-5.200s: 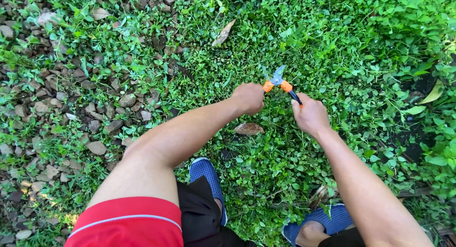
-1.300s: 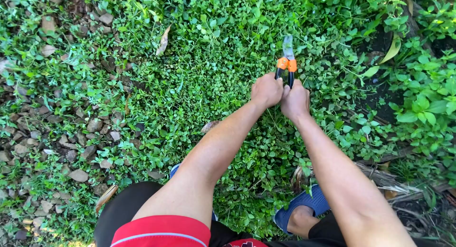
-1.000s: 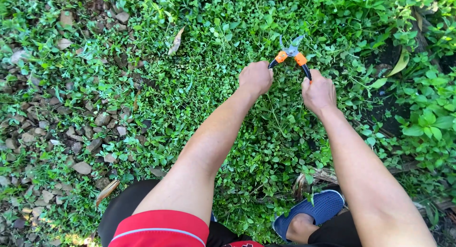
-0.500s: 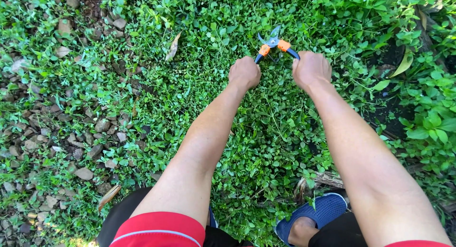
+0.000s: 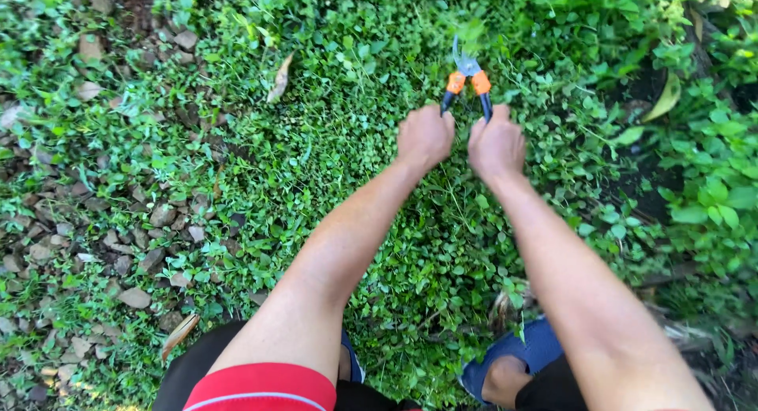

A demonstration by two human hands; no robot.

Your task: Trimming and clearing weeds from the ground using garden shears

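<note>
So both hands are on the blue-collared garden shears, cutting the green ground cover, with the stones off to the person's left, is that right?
Not quite: the collars on the garden shears are orange, not blue, as the head view shows. The rest holds: the left hand and right hand each grip a handle over the green ground cover, and the stones lie to the person's left.
</note>
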